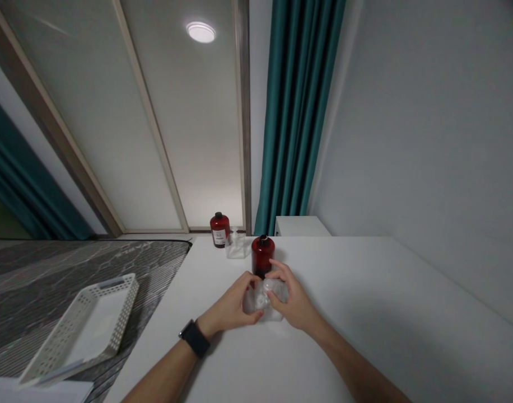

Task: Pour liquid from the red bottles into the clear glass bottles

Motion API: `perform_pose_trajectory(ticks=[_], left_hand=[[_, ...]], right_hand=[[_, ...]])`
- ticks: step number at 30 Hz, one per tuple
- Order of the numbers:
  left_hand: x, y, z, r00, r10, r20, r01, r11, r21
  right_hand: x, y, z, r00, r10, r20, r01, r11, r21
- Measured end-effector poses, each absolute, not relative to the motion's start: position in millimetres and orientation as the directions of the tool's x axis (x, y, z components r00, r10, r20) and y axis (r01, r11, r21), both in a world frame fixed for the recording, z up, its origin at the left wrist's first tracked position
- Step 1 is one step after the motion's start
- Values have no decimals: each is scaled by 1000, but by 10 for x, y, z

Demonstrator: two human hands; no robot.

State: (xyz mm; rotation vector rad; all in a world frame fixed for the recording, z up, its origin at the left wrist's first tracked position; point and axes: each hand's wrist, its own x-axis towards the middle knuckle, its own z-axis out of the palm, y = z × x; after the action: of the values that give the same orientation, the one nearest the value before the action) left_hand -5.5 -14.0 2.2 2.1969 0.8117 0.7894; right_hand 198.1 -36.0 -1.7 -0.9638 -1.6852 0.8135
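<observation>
A small clear bottle (pixel 262 302) stands on the white table (pixel 365 313) between both my hands. My left hand (pixel 233 305), with a black watch on the wrist, wraps round its left side. My right hand (pixel 292 299) curls round its right side, fingers pinched at the top of the bottle. Just behind them stands a dark red bottle (pixel 262 254) with an open neck. Farther back are a second dark red bottle (pixel 219 229) with a black cap and white label, and a small clear glass bottle (pixel 236 245) beside it.
A white perforated tray (pixel 86 327) lies on a dark marbled surface (pixel 50 274) to the left of the table. A teal curtain (pixel 298 112) hangs behind, with a small white cabinet (pixel 301 225) at its foot. A wall runs along the right.
</observation>
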Motion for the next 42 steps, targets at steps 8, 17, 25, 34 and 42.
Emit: perform_pose_trajectory(ticks=[8, 17, 25, 34, 42], left_hand=[[-48, -144, 38, 631, 720, 289, 323, -582, 746], [-30, -159, 48, 639, 713, 287, 318, -585, 746], [-27, -165, 76, 647, 706, 289, 307, -588, 749], [-29, -149, 41, 637, 709, 302, 309, -594, 742], [-27, -152, 42, 638, 712, 293, 314, -588, 745]], right_hand=[[2053, -349, 14, -254, 887, 385, 139, 428, -893], [1911, -324, -97, -179, 928, 327, 0, 333, -943], [1998, -298, -101, -160, 915, 371, 60, 384, -921], [2067, -343, 28, -283, 881, 379, 96, 419, -903], [2091, -322, -62, -305, 885, 351, 93, 395, -914]])
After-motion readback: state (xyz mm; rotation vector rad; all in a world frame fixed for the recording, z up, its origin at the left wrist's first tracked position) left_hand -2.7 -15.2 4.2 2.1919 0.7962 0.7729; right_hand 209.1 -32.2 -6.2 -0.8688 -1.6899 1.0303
